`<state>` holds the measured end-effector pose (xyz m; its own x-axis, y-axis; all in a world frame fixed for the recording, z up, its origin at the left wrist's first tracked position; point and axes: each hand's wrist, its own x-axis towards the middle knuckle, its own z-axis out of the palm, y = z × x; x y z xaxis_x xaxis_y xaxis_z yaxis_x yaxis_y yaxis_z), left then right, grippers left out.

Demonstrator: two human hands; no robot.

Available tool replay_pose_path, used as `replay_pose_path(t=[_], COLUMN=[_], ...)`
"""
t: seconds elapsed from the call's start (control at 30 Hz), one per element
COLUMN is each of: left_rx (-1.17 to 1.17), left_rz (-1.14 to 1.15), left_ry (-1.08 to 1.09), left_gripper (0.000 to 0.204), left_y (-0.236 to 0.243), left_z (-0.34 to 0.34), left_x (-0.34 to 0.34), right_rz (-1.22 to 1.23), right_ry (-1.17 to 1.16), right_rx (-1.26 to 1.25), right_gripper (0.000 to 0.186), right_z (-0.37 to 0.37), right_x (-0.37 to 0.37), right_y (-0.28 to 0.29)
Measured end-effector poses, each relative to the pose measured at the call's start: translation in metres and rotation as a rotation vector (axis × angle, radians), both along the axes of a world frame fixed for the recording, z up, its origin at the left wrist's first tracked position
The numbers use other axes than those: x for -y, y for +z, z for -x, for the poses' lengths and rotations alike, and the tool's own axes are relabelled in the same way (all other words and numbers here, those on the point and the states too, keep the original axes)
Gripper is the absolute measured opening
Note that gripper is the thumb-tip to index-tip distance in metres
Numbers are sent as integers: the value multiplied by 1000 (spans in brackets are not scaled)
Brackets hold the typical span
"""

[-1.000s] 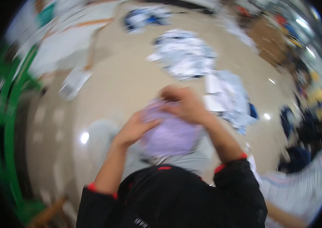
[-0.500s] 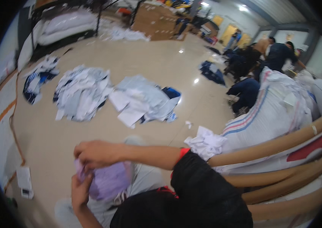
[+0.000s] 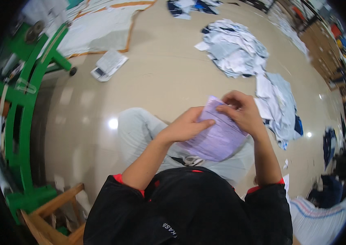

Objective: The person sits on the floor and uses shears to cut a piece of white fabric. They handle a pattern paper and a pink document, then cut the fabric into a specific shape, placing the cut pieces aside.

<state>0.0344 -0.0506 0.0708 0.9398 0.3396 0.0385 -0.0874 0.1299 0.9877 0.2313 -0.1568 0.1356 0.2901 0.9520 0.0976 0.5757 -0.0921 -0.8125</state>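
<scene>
A crinkled lilac bundle (image 3: pixel 217 141) rests over my lap, its top corner raised toward the far side; whether it is cloth or plastic I cannot tell. My left hand (image 3: pixel 189 123) grips its left edge, thumb on the front and fingers mostly hidden behind. At the upper right edge my right hand (image 3: pixel 240 110) pinches it, with fingers curled and thumb across the front. Under the bundle are my crossed legs in pale grey trousers (image 3: pixel 134 126), with a whitish drawstring (image 3: pixel 195 160) at the waist.
Piles of white and pale blue cloth pieces (image 3: pixel 236 47) lie ahead on the tiled floor. A papery item (image 3: pixel 109 64) lies further left. At the left stand a green metal frame (image 3: pixel 26 122) and a wooden stool (image 3: pixel 50 212). A striped white sack (image 3: pixel 323 218) sits at the lower right.
My view has swung left and down, bringing the green frame and stool into sight. My right hand has shifted from the bundle's upper left to its upper right edge.
</scene>
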Motion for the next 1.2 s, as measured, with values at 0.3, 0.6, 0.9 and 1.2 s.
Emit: replay_pose_path(t=[0.3, 0.6, 0.9, 1.2], left_rx=[70, 60, -203, 59], left_rz=[-50, -423, -369, 142], left_ry=[121, 186, 228, 433], left_gripper=[36, 30, 27, 32], left_y=[-8, -25, 3, -10], left_z=[5, 38, 144, 166], left_x=[-8, -49, -93, -79], right_rz=[73, 156, -145, -255], right_ry=[98, 68, 351, 412], right_rx=[2, -91, 30, 277], right_gripper=[23, 11, 17, 22], right_z=[14, -11, 37, 64], right_x=[-23, -34, -74, -71], right_y=[1, 4, -27, 5])
